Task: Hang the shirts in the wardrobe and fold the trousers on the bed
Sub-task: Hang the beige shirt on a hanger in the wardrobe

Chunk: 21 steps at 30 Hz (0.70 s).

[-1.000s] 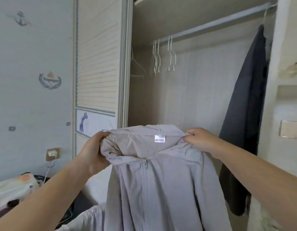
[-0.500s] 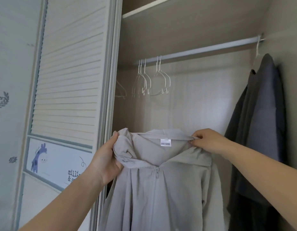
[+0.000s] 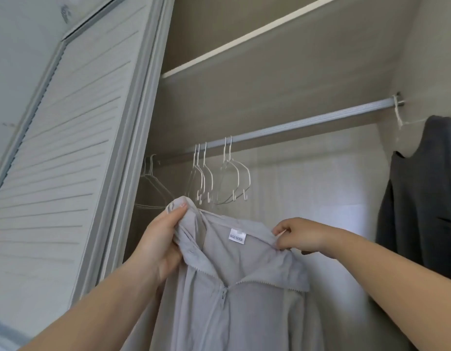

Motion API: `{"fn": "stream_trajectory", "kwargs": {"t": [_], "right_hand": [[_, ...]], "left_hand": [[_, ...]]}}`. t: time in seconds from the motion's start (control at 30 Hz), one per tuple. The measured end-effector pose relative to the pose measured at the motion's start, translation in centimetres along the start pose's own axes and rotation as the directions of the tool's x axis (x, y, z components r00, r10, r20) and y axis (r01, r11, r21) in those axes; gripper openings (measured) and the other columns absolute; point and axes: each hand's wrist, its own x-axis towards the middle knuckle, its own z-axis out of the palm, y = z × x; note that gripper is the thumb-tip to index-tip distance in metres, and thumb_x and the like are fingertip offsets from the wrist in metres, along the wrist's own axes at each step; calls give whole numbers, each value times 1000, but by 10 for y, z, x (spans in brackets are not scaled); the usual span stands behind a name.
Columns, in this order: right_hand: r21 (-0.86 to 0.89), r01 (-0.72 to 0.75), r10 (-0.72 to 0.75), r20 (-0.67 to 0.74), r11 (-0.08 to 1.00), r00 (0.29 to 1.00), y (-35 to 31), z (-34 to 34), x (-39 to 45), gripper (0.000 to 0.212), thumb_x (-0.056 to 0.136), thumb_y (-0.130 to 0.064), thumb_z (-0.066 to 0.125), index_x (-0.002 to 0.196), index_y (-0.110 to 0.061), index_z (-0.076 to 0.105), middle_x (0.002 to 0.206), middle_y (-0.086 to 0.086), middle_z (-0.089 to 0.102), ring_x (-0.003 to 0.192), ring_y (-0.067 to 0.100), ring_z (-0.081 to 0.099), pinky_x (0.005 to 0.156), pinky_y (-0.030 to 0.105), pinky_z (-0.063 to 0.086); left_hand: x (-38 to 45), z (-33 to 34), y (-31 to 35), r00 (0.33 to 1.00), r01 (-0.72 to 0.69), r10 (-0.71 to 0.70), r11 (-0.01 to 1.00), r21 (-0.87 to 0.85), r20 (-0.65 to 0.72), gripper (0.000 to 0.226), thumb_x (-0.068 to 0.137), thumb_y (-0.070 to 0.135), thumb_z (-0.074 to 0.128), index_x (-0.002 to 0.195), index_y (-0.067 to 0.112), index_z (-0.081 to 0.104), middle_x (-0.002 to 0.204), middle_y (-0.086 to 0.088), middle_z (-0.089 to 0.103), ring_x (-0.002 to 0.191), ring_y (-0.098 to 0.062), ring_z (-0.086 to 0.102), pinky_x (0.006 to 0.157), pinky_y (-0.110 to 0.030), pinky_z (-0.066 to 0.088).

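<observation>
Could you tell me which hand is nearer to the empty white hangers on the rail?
The left hand, gripping the grey jacket's collar just below the white hangers. The right hand pinches the collar lower and further right.

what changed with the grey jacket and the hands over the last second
Both hands raised the grey jacket toward the empty white hangers on the rail. The left hand and right hand kept gripping its collar. The dark garment stayed hanging at right.

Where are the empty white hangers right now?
In the head view, the empty white hangers hang left of centre on the wardrobe rail, just above the grey zip shirt both hands hold.
</observation>
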Motion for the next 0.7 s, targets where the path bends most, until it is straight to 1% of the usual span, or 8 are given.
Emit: {"fn": "stream_trajectory", "kwargs": {"t": [0.1,0.2,0.3,0.33,0.4,0.47,0.57,0.7], "right_hand": [[224,95,-50,-197,970,979,-12,-20,36,22,90,-37,59,109,-25,59,114,-3,62,107,11,60,90,36,47],[357,206,-73,-353,911,933,-32,-29,72,28,93,-49,50,106,-25,56,123,4,59,114,20,56,92,40,48],[347,245,-97,-391,905,915,-48,-30,104,45,94,-55,43,119,-21,58,120,7,58,113,25,55,89,40,49],[330,242,-100,-394,913,914,-52,-29,113,51,94,-56,41,124,-18,57,118,7,58,111,26,55,88,40,49],[309,235,-101,-392,922,914,-58,-26,127,55,94,-55,40,123,-12,57,112,9,60,108,28,56,86,40,49],[270,252,-130,-399,929,908,-61,-21,139,52,97,-48,38,115,-5,60,107,13,61,105,31,58,86,40,49],[229,319,-181,-473,920,862,-66,-13,155,41,100,-33,35,109,0,57,115,19,61,108,34,59,89,39,46],[221,348,-139,-629,911,765,-71,-5,171,34,100,-28,29,101,-4,53,106,18,65,95,33,61,71,33,41]], "left_hand": [[29,14,-5,998,-65,65,998,24,26,23,97,19,53,108,3,66,109,-22,69,104,-32,66,98,-47,48],[52,25,-15,993,-92,87,993,67,82,21,98,19,50,98,5,66,93,-17,71,87,-26,71,85,-41,54],[69,32,-22,988,-109,96,989,102,125,21,99,18,49,96,4,65,86,-17,71,77,-25,72,71,-37,59],[73,33,-23,986,-115,101,988,105,129,21,99,17,49,96,4,65,86,-17,71,76,-25,72,70,-37,60],[79,36,-23,984,-120,104,987,109,145,22,99,16,48,97,2,65,88,-18,71,76,-25,72,69,-38,60],[84,37,-26,981,-130,108,983,128,163,22,99,16,48,97,1,63,90,-19,68,77,-26,71,73,-40,59],[90,37,-28,982,-125,102,982,143,158,23,98,16,50,103,-1,64,95,-20,71,81,-27,72,76,-39,59],[94,31,-31,982,-121,98,983,139,160,24,97,15,50,107,-1,65,102,-22,71,89,-29,72,78,-38,58]]}}
